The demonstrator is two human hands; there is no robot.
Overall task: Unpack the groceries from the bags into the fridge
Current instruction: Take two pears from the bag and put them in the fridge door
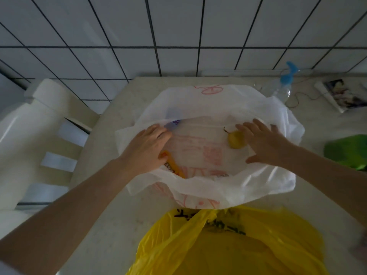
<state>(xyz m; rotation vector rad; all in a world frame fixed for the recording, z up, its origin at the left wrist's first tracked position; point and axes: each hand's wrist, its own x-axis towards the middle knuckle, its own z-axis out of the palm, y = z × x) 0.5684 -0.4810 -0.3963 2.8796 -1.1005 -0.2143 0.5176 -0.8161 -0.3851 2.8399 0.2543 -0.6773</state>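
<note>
Groceries sit low inside the white plastic bag (208, 187) on the pale counter (111, 225): a small yellow pear (235, 140) with a dark stem, and an orange packet (174, 167) half hidden. Both hands are flat and hold nothing; the left hand (148, 147) presses the thin, crinkly film, the right hand (262, 141) touches the pear. Best to spread the mouth wide first, then cup the smooth, rounded fruit. A glossy yellow bag (248, 245) waits nearer.

Both hands inside the open white bag, counter centre.

Left hand (148, 144) rests, fingers extended, in white bag (208, 187) over an orange packet (174, 167); right hand (264, 141) spread, touching yellow pear (235, 139). Yellow bag (238, 247) at counter (111, 225) near edge; green bag (347, 153) at right edge.
</note>
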